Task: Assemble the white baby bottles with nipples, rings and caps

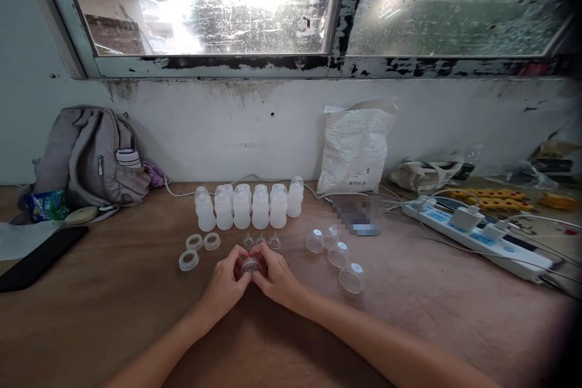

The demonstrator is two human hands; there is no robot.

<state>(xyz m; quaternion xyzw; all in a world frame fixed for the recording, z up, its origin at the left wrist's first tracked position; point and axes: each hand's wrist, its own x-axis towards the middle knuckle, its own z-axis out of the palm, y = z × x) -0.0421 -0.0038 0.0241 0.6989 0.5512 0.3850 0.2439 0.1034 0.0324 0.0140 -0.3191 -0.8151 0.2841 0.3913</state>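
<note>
Between my left hand [228, 277] and my right hand [274, 276] is a small clear ring-shaped part [250, 265], gripped by the fingers of both. Just beyond the fingertips stand three clear nipples [274, 241] on the table. Behind them is a row of several white bottles [242, 209] with clear tops. Three translucent rings [188, 260] lie to the left of my left hand. Several clear domed caps [351, 279] with small white discs rest to the right of my right hand.
A grey backpack [91, 157] and a black phone [40, 257] are at the left. A white package [354, 148] leans on the wall. At the right lies a power strip [477, 239] with cables, near yellow items [491, 199] and a pale bag [425, 174].
</note>
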